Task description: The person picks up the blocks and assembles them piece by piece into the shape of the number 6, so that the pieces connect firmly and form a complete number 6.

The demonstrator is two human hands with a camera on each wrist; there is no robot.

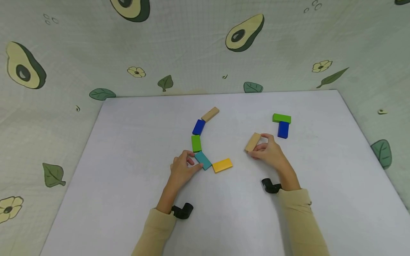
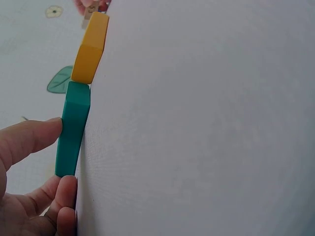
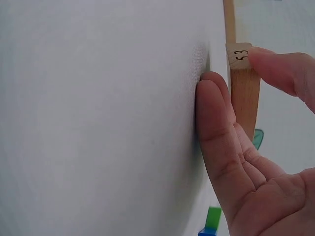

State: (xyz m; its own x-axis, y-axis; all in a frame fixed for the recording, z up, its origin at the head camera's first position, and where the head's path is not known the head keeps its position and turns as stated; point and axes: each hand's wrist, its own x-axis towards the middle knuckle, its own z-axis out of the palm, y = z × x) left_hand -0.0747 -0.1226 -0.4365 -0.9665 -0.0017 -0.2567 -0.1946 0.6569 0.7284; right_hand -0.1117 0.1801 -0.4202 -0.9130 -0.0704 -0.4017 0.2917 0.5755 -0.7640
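On the white table, blocks form a curved row: a plain wooden block (image 1: 210, 114), a blue block (image 1: 199, 127), a green block (image 1: 196, 143), a teal block (image 1: 203, 160) and a yellow block (image 1: 222, 165). My left hand (image 1: 184, 169) pinches the teal block, thumb at one end and fingers at the other. In the left wrist view that teal block (image 2: 74, 128) meets the yellow block (image 2: 91, 46) end to end. To the right, my right hand (image 1: 270, 153) holds a second wooden block (image 1: 252, 142) between thumb and fingers. Its end (image 3: 239, 55) carries the number 53.
Toward the back right, another green block (image 1: 282, 118) touches a second blue block (image 1: 283, 129). A cloth with avocado prints (image 1: 192, 53) surrounds the white tabletop (image 1: 128, 142). Small black cameras (image 1: 183, 211) sit at both wrists.
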